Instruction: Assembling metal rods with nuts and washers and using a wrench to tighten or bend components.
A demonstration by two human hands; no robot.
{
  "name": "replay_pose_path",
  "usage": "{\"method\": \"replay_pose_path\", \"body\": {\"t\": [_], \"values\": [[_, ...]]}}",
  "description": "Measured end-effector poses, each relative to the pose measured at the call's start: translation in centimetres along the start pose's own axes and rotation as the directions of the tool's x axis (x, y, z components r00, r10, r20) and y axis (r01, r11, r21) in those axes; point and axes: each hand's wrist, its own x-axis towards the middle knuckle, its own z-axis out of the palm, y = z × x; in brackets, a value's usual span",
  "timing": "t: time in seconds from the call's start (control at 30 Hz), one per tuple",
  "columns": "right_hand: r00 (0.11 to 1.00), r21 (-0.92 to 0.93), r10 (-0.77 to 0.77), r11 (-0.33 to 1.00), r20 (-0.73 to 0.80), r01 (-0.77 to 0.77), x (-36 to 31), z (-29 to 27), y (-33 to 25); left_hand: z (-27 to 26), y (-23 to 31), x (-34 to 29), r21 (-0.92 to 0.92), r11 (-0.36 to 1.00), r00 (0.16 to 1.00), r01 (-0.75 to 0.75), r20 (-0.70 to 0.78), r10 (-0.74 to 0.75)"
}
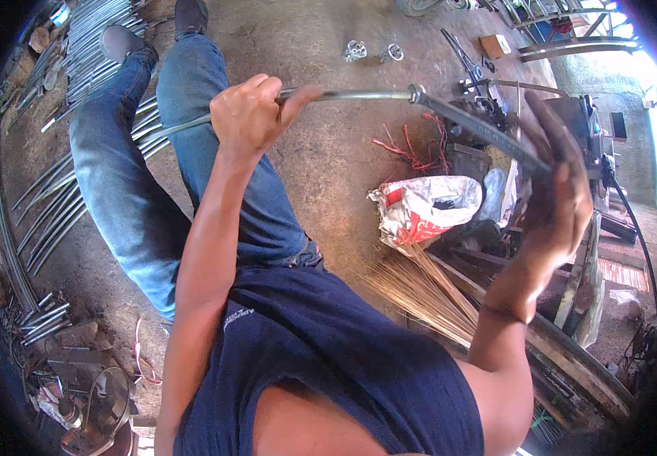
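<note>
My left hand (246,114) is closed round a long thin metal rod (359,96), thumb stretched along it. To the left, the rod runs on across my jeans. Its right end meets a round collar-like fitting (417,94). From that fitting a dark, straight metal bar (480,129) slants down to the right. At the bar's far end is my right hand (560,201), blurred by motion, its fingers stretched out and apart. The bar's end seems to lie against the palm; the exact contact is smeared.
Many metal rods (55,205) lie on the floor to the left. A white and red sack (435,209) stands right of centre, with straw-like bristles (427,292) below it and red wire (420,148) above. Two small cups of parts (355,51) sit farther off. Short pipe pieces (43,319) lie lower left.
</note>
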Motion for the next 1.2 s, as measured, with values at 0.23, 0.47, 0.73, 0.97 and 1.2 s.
{"method": "replay_pose_path", "body": {"t": [0.23,0.47,0.73,0.97,1.2], "values": [[0.482,-0.342,0.801,0.591,0.354,-0.731,-0.1,-3.6,-2.7,-0.7,-0.4,0.7,0.072,0.996,0.957,-0.047,0.289,0.024],[0.049,-0.138,0.882,0.128,0.468,-0.982,5.9,-4.3,-3.1,-0.3,-2.1,2.2,-0.086,0.962,0.868,-0.260,0.416,0.272],[-0.139,-0.628,0.903,0.166,0.407,-0.760,10.8,-2.0,-1.9,-2.0,-2.4,2.6,-0.177,0.915,0.863,-0.363,0.307,0.402],[-0.401,-0.546,0.904,-0.261,0.152,-0.796,11.6,-1.0,-0.7,0.0,-1.5,2.7,-0.229,0.920,0.855,-0.320,0.348,0.384],[0.158,-0.705,0.985,0.162,0.072,-0.690,2.3,1.0,2.0,-0.7,-2.1,2.9,-0.176,0.937,0.889,-0.303,0.301,0.345]]}}
